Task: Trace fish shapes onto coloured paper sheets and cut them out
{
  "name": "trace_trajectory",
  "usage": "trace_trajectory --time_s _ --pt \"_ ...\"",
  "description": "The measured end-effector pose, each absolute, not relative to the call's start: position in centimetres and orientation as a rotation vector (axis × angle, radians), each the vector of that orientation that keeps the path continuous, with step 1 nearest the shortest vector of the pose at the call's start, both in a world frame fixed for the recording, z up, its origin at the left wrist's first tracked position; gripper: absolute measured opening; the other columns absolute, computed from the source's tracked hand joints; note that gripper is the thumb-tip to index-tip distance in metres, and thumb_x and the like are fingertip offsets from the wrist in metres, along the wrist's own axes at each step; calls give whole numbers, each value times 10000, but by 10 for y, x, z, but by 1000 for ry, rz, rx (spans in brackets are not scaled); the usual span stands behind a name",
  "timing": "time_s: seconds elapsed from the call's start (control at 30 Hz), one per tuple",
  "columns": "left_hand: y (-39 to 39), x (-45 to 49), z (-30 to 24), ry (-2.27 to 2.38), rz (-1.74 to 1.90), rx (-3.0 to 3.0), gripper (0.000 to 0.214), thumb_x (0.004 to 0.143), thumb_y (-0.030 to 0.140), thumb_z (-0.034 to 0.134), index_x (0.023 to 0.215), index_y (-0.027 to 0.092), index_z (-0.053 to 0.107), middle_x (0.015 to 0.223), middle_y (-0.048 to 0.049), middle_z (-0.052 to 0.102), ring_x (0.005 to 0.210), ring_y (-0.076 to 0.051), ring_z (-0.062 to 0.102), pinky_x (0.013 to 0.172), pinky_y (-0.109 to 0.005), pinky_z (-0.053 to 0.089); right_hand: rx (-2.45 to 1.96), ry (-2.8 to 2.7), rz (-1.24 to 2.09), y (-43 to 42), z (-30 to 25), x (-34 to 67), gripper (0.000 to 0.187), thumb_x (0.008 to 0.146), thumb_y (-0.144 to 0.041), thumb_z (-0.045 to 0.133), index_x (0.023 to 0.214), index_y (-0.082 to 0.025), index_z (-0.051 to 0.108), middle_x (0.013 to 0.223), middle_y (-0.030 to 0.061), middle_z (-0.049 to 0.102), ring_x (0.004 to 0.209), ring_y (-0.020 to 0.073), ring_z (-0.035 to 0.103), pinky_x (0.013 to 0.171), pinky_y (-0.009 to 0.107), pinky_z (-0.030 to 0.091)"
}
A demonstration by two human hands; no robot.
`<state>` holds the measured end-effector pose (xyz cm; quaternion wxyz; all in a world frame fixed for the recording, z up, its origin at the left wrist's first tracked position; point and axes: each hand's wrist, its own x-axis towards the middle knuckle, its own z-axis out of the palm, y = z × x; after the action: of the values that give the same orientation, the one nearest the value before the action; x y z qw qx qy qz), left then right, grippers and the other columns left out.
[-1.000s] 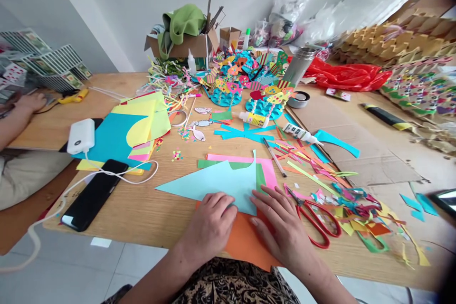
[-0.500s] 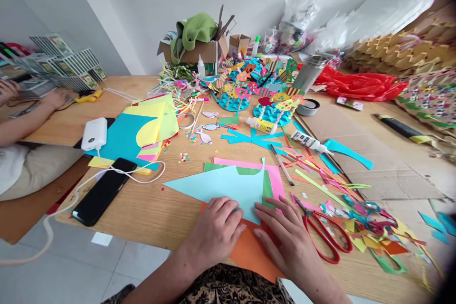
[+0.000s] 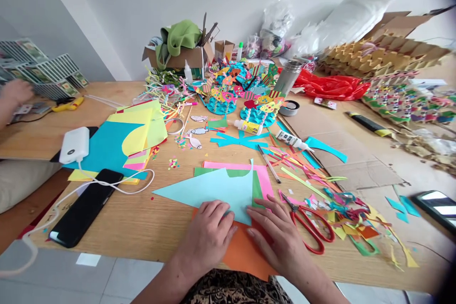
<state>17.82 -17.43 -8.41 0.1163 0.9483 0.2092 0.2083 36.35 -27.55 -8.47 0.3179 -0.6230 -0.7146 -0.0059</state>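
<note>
A light blue sheet of paper lies in front of me, with a long point to the left and a curved cut in its top edge. Bent fingers of my left hand close on its lower edge; the fingertips are partly hidden. My right hand lies flat with its fingers spread, over the sheet's lower right corner and the orange paper. Green paper and pink paper show from underneath. Red-handled scissors rest on the table just right of my right hand.
A black phone, a white power bank with cable, and stacked coloured papers lie left. Paper scraps, a pen and a glue bottle lie right. Paper fish decorations stand behind. A co-worker's hand is far left.
My view has turned slightly right, bringing another phone into sight at the right edge. The co-worker's hand at the far left has risen. Both my hands stay on the papers.
</note>
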Motion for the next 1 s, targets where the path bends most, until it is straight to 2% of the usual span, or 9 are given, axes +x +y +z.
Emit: trace_trajectory --time_s 0.2,0.37,0.47,0.63,0.83,1.0 --pt "-175 181 -76 634 431 2834 96 913 219 523 950 174 599 1027 -90 622 979 -253 566 817 -429 501 -1662 -1749 -7 -278 -77 368 195 900 -239 554 1060 -231 665 1005 68 722 1041 238 641 928 436 518" --pt "-173 195 -64 651 282 2891 145 904 274 553 797 178 565 881 -52 597 856 -242 562 700 -404 488 -1722 -1814 -24 -268 -62 379 189 906 -270 559 1063 -232 658 979 72 712 1100 269 593 919 459 498" --pt "-169 204 -59 633 244 2952 160 897 318 574 821 178 578 811 -37 583 803 -238 561 656 -384 469 -1786 -1946 -21 -252 -50 390 180 913 -292 550 1030 -220 666 968 80 712 1091 278 582 907 463 480" --pt "-160 214 -53 512 181 3019 183 882 345 607 838 167 613 793 -43 601 774 -229 577 662 -371 453 -1864 -2151 -175 -221 -37 407 163 888 -316 576 969 -220 679 903 88 718 955 275 625 901 487 438" --pt "-138 220 -43 390 -1 2993 233 900 379 581 803 174 639 779 -33 617 787 -220 617 690 -347 470 -2120 -2245 -370 -197 -17 434 243 809 -304 671 1037 -221 652 878 79 729 876 287 654 830 461 449" --pt "-125 223 -38 327 -100 2939 297 882 444 587 766 179 653 785 -25 609 757 -197 622 637 -303 463 -2251 -2115 -382 -196 2 460 272 854 -313 599 1110 -232 643 945 75 735 865 269 668 712 375 464"
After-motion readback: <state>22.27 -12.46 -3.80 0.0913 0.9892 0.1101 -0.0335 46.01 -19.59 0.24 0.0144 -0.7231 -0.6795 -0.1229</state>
